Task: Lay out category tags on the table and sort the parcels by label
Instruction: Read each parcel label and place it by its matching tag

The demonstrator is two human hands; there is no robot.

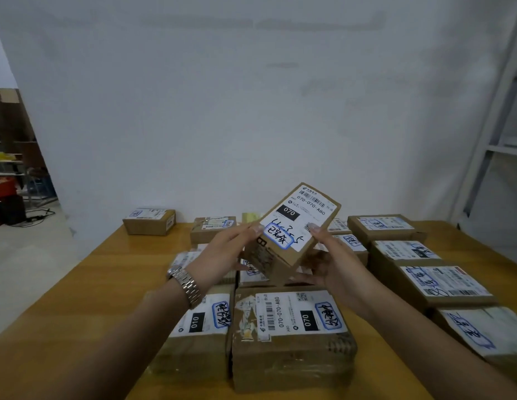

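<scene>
Parcel (292, 235) raised over the table (87, 284) in both hands. Which way does it run? — Desk

Its long axis goes from near-left to far-right, with the far end tipped upward toward the white wall (251, 96). The broad face carrying the shipping label (299, 219) is turned up and toward the camera. — Photographer

And the label itself? — Desk

Barcode and the code 070-070-A80 sit at the raised far end. A black 070 block is mid-face, and a blue-framed handwritten stamp is at the low near end. — Photographer

How is it held? — Desk

The left hand (222, 252), wristwatch (185, 284) on the arm, grips the near-left corner with the thumb on the label's edge and the fingers beneath. The right hand (335, 264) holds the right long side, thumb on top beside the label, fingers under the box. Whether the low near corner touches the box below cannot be told. — Photographer

What lies beneath? — Desk

A middle group of brown boxes. Nearest the camera is a 070 box (292, 336) with a 010 box (202, 321) just beside it on the left. A row of boxes (442, 284) runs near to far along the right. One box (149, 222) sits apart at the far-left edge. A grey metal frame (496, 125) stands at far right. — Photographer
</scene>
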